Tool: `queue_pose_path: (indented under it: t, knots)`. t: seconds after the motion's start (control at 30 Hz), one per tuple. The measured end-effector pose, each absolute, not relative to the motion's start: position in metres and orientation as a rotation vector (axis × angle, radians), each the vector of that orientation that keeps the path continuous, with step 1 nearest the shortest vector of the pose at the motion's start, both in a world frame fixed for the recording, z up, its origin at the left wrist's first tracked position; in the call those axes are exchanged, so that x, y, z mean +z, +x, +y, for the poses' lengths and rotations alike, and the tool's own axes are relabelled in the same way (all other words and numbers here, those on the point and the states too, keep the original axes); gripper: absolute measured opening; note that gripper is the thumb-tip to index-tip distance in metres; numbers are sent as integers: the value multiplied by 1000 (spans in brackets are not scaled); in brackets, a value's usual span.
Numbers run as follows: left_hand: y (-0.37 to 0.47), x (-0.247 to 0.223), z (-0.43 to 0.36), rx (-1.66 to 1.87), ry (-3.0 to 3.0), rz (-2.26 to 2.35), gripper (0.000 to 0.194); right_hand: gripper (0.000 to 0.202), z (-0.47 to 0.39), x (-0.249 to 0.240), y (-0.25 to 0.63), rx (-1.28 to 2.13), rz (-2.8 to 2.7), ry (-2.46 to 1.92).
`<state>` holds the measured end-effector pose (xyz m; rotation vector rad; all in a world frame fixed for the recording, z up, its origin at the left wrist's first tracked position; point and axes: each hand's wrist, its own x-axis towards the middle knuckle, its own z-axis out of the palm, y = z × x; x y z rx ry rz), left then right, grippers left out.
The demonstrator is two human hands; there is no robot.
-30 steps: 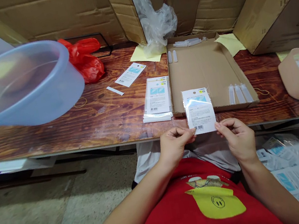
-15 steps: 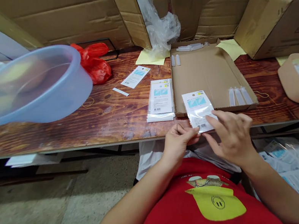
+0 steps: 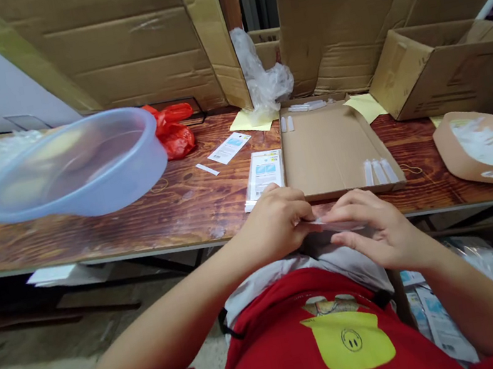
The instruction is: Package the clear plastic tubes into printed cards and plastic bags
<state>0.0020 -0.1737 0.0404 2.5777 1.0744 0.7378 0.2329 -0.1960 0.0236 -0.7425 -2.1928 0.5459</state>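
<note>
A small clear-and-white packet (image 3: 318, 223), tipped nearly edge-on, is between my hands at the table's front edge. My left hand (image 3: 281, 219) is closed on its left end. My right hand (image 3: 376, 228) has its fingertips against the packet's right part, with the thumb held apart below. The packet's printed face is turned out of sight. Just beyond my left hand lies a stack of printed packets (image 3: 264, 172), partly covered by the hand. A shallow cardboard tray (image 3: 326, 151) lies beyond both hands, with three white plastic tubes (image 3: 378, 172) in its near right corner.
A translucent blue basin (image 3: 84, 181) stands left, beside a red plastic bag (image 3: 175, 134). One printed card (image 3: 229, 147) and a white strip (image 3: 208, 169) lie mid-table. At right are a peach tub (image 3: 455, 151) of white pieces and a cardboard box (image 3: 413, 75). Packets (image 3: 442, 321) lie below right.
The packet has tipped from face-up to nearly edge-on. My left hand has turned over its left end, knuckles up. The camera view has tilted up slightly.
</note>
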Motion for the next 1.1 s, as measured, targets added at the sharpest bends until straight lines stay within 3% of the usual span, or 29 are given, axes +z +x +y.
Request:
queue_pose_path:
  t: [0.13,0.27,0.33,0.4,0.47,0.53,0.6,0.67,0.77,0.9,1.1]
  knots:
    - [3,54,-172,527,2237,671,20,18,-208,36,232,221,-2278,-496]
    - [2,54,-154,215,1682,463,59,18,-226,42,233,-328,-2348,-104]
    - [5,46,-144,10,1524,514,57,22,-232,40,235,-696,-2314,41]
    - [10,38,-137,-35,1464,567,46,25,-236,38,241,-832,-2347,-15]
    - [14,36,-133,110,1467,633,39,40,-234,38,252,-610,-2404,-280]
    - [18,38,-133,246,1483,711,36,68,-227,39,265,-152,-2370,-591]
    - [23,43,-135,288,1506,799,34,81,-216,37,275,254,-2173,-854]
    - [30,47,-140,326,1551,898,28,71,-205,33,279,534,-1992,-1040]
    - [43,49,-149,387,1625,1039,19,31,-195,24,273,816,-1901,-1123]
    - [60,44,-161,475,1710,1121,21,20,-197,17,258,719,-1814,-1045]
    - [78,42,-182,595,1940,955,29,21,-226,25,289,475,-1892,-960]
